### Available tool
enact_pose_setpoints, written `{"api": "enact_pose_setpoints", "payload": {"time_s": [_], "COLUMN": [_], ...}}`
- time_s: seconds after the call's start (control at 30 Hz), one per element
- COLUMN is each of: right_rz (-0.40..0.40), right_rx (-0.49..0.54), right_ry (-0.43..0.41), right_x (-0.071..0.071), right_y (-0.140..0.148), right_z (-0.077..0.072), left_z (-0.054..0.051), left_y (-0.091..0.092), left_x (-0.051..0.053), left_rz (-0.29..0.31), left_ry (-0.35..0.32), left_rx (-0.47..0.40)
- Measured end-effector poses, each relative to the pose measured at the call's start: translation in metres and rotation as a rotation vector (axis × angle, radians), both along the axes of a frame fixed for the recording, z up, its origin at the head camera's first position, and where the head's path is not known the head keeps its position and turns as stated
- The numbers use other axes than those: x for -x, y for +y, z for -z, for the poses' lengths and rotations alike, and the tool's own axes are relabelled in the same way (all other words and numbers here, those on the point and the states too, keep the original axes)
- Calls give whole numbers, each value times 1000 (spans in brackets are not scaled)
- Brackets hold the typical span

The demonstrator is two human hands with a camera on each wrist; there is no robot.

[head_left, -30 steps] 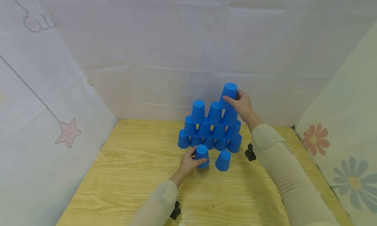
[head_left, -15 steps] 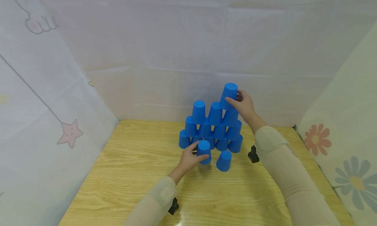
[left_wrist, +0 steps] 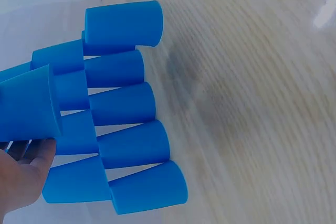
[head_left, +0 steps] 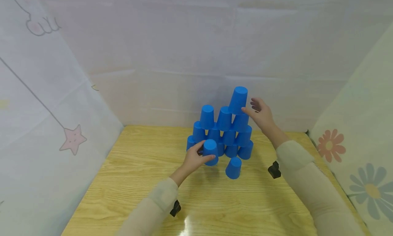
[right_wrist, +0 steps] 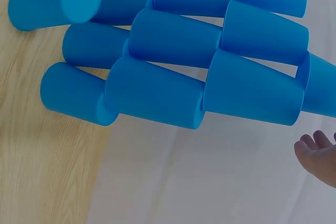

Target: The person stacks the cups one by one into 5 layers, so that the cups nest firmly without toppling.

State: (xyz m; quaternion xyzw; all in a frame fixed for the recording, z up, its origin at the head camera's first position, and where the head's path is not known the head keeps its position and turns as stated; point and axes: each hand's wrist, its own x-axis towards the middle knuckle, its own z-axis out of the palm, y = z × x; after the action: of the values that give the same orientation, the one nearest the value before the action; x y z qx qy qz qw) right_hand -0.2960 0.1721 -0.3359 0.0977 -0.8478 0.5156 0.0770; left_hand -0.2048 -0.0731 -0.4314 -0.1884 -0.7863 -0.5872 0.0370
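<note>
My left hand [head_left: 192,160] grips an upside-down blue plastic cup [head_left: 210,154], held above the table in front of a stacked wall of blue cups. In the left wrist view the gripped cup [left_wrist: 26,106] hides part of that stack. At the top right of the stack stands a single upside-down cup [head_left: 238,100], alone on the fourth level. Just right of it is my right hand [head_left: 263,115], fingers spread and holding nothing; its thumb tip is near the cup's lower edge, and whether they touch I cannot tell. Another cup [head_left: 233,168] stands upside down before the stack.
Three cups form the third level, the left one [head_left: 207,117] included; wider rows lie below. A white cloth backdrop [head_left: 172,102] hangs close behind. Wooden table surface [head_left: 122,181] spreads to the left and front. Patterned cloth walls rise on both sides.
My right hand has let go of the top cup and drawn back to the right. The left hand has lifted its cup off the table, nearer the stack.
</note>
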Motion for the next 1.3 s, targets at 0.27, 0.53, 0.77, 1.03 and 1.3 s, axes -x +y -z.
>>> {"api": "enact_pose_setpoints", "payload": {"time_s": [0.27, 0.53, 0.77, 1.03, 1.3], "right_rz": [-40, -30, -18, -20, -39], "right_rx": [7, 28, 64, 75, 90], "right_ry": [48, 67, 11, -131, -182], "right_x": [-19, -41, -56, -71, -78], "right_y": [23, 33, 37, 36, 31], "right_z": [19, 41, 78, 124, 150], "left_z": [14, 1, -29, -44, -59], "left_y": [-7, -15, -17, -21, -26], "left_x": [19, 29, 27, 46, 61], "left_rz": [-3, 56, 60, 74, 67], "left_ry": [-7, -35, -14, 16, 70], "left_rx": [85, 48, 60, 101, 137]}}
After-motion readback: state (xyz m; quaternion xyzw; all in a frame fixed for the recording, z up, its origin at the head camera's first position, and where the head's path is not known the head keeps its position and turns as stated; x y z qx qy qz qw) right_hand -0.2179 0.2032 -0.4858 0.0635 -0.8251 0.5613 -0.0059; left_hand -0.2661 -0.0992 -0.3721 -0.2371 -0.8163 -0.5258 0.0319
